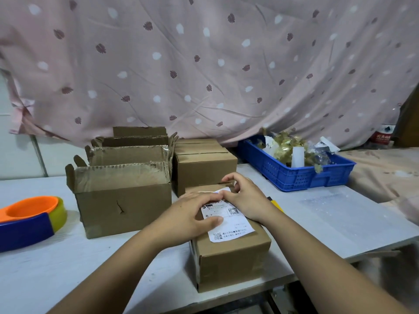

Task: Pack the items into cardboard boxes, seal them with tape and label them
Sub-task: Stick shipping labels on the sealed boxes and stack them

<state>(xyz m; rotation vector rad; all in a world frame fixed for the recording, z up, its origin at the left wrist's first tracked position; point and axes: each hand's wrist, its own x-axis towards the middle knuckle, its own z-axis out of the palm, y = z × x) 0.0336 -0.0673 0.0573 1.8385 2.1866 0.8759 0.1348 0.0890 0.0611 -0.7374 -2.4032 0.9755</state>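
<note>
1. Head view: a white shipping label (235,227) with QR codes and print too small to read lies on top of the closed cardboard box (231,261), at the table's (68,268) near edge.
2. The left hand (192,216) presses flat on the label. The right hand (247,200) pinches its far end with curled fingers.
3. A blue crate (294,177) holds gold-wrapped items (285,146). The open boxes (122,200) stand to the left, their contents hidden.

Grey table (68,257): open boxes (123,207), closed boxes (204,168), tape dispenser (29,220), blue crate (294,177).
</note>
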